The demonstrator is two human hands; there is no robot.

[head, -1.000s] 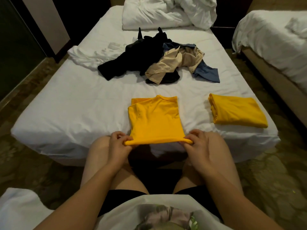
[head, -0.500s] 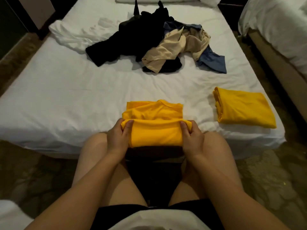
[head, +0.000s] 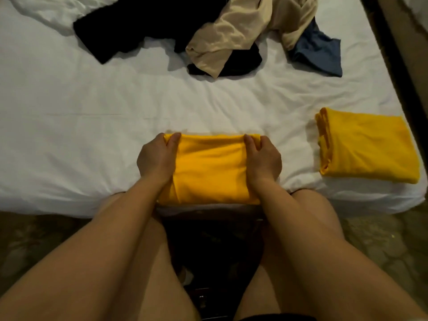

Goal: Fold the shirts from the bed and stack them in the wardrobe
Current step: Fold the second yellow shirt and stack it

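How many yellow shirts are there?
2. Left hand and right hand grip one yellow shirt at the bed's near edge; the folded shirt lies right of it. The clothes pile may hide more.

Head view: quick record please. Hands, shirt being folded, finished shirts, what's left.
left hand: grips the left end of the yellow shirt, thumb on top
right hand: grips its right end, thumb on top
yellow shirt: folded over, flat at the near edge of the bed
second yellow shirt: folded, on the bed to the right, apart from both hands
unfolded pile: black garment, beige garment, blue garment, heaped at the far side
wardrobe: not in view
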